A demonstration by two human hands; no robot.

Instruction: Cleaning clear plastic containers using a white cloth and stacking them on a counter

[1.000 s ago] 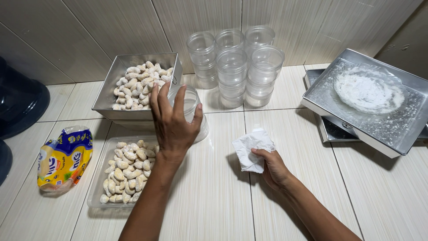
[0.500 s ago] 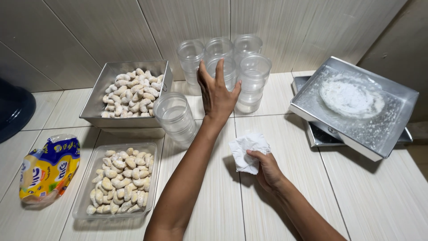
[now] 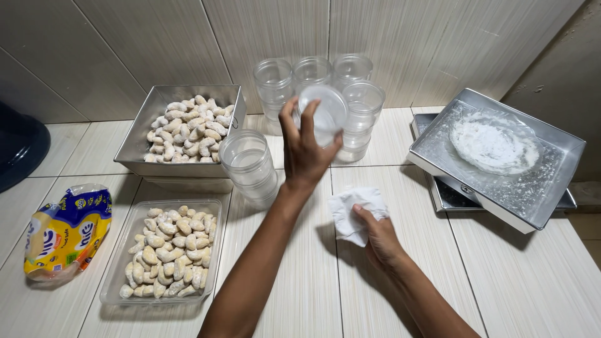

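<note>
My left hand [image 3: 305, 152] is raised over the tiled counter and grips a clear round plastic jar [image 3: 322, 114], tilted so its base faces me. Behind it several more clear jars [image 3: 354, 103] stand stacked against the wall. One clear jar [image 3: 248, 164] stands alone to the left of my left wrist. My right hand [image 3: 377, 236] rests on the counter and pinches a crumpled white tissue [image 3: 355, 209].
A metal tray [image 3: 143, 143] of pale crescent cookies sits at the back left, with a clear plastic tray [image 3: 122, 270] of the same cookies in front. A yellow bag [image 3: 66, 231] lies at far left. A metal tray [image 3: 515, 194] with white powder stands on the right.
My left hand left the lone jar, reached to the stack at the back and has taken one jar from it, lifting and tilting it. My right hand stayed on the tissue.
</note>
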